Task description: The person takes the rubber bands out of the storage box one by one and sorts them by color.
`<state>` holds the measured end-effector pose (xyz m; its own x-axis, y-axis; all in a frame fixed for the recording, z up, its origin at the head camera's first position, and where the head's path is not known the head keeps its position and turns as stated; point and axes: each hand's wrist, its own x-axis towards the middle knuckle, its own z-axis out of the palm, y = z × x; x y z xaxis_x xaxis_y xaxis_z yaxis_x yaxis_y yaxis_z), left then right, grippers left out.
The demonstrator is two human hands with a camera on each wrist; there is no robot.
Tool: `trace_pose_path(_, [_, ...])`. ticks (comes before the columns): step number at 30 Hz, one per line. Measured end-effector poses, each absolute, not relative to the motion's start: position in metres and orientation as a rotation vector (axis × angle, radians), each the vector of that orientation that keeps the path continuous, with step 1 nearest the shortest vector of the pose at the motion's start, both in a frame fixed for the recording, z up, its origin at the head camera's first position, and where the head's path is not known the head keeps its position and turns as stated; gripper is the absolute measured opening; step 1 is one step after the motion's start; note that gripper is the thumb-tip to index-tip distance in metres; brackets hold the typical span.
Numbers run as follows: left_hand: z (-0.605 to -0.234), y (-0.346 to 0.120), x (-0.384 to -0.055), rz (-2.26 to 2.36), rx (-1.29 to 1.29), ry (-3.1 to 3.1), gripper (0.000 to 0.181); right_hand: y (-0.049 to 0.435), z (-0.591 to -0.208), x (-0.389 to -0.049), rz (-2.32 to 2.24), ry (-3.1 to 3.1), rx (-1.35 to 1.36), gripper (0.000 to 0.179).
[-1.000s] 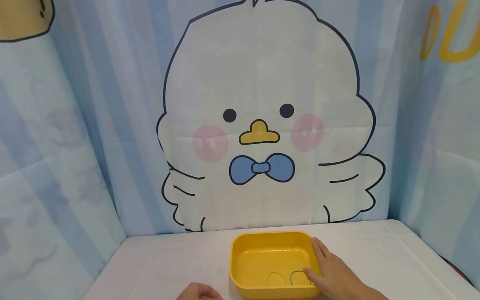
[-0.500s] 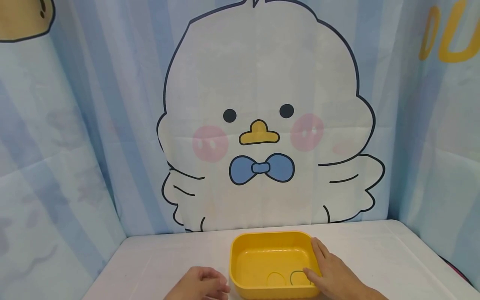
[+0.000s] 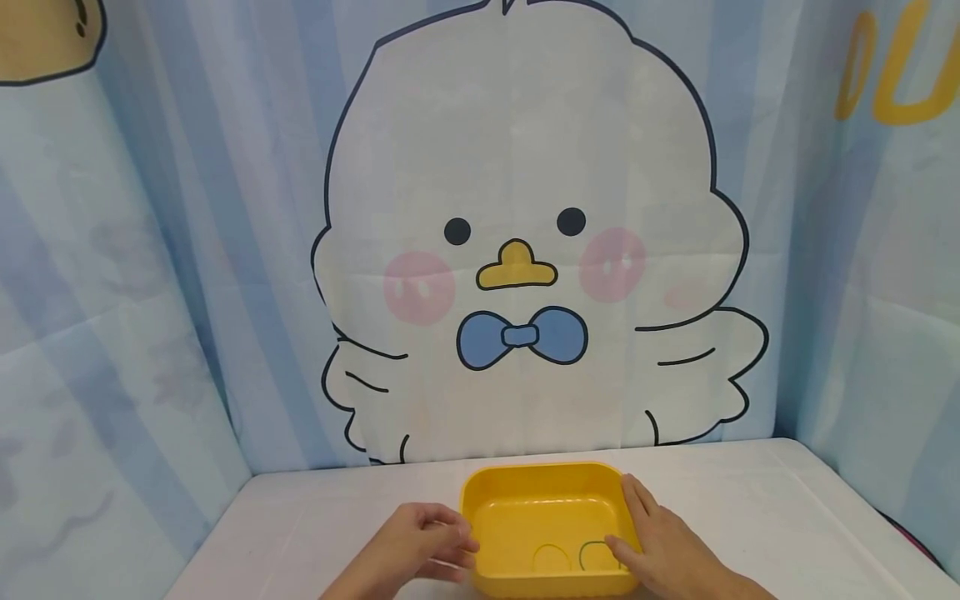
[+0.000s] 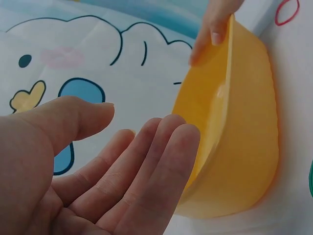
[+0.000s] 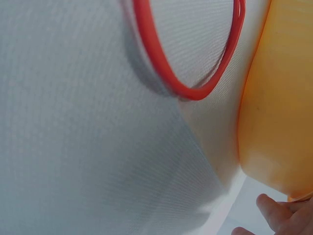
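Observation:
A yellow plastic bin (image 3: 483,517) stands at the front of the white table. Inside it, toward the near side, a thin yellow ring (image 3: 552,546) and a thin green ring (image 3: 597,542) show as arcs. My right hand (image 3: 667,542) holds the bin's right side, thumb over the rim and fingers along the edge. At the left wall is my left hand (image 3: 423,546); its fingertips overlap the rim in the head view. In the left wrist view the left thumb and fingers (image 4: 146,176) are spread apart, lightly bent, with nothing between them.
A red ring (image 5: 193,93) lies on the table beside the bin. Part of a green ring (image 4: 311,183) shows at the right edge of the left wrist view. Behind the table (image 3: 337,508) hangs a cloth printed with a cartoon bird (image 3: 517,150).
My left hand has come up from the bottom edge and moved right to the bin's left side, its fingers loosening. The right hand and the bin have stayed put.

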<state>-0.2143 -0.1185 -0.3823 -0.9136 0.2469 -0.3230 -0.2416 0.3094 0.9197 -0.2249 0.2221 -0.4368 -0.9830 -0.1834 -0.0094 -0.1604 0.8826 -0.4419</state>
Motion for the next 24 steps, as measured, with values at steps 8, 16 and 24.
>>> trace_pose_path(8, [-0.376,-0.102,-0.219,1.65,0.035,2.195,0.036,0.222,-0.438,-0.226,-0.703,2.991,-0.257,0.097])
trace_pose_path(16, [-0.375,-0.092,-0.225,1.66,0.057,2.181,0.035,0.222,-0.438,-0.226,-0.732,2.978,-0.273,0.096])
trace_pose_path(24, [-0.373,-0.083,-0.231,1.664,0.096,2.17,0.033,0.224,-0.439,-0.227,-0.74,2.977,-0.268,0.096])
